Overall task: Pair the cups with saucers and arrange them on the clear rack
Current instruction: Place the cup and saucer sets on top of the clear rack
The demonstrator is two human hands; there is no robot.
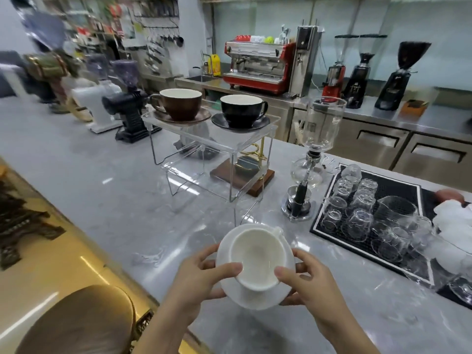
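A white cup (256, 255) sits on a white saucer (258, 297), lifted over the grey counter near me. My left hand (196, 279) grips the saucer's left edge, thumb on the cup's rim. My right hand (311, 279) grips the right edge, thumb also on the rim. Farther back, the clear rack (212, 146) carries a brown cup (181, 103) on a brown saucer (184, 117) at its left and a black cup (241, 109) on a black saucer (240, 123) at its right.
A glass siphon brewer (321, 141) and a tamper stand (298, 200) are right of the rack. A black mat (398, 185) with several upturned glasses lies at the right. Grinders (127, 116) stand at the left. A wooden base (242, 177) sits under the rack.
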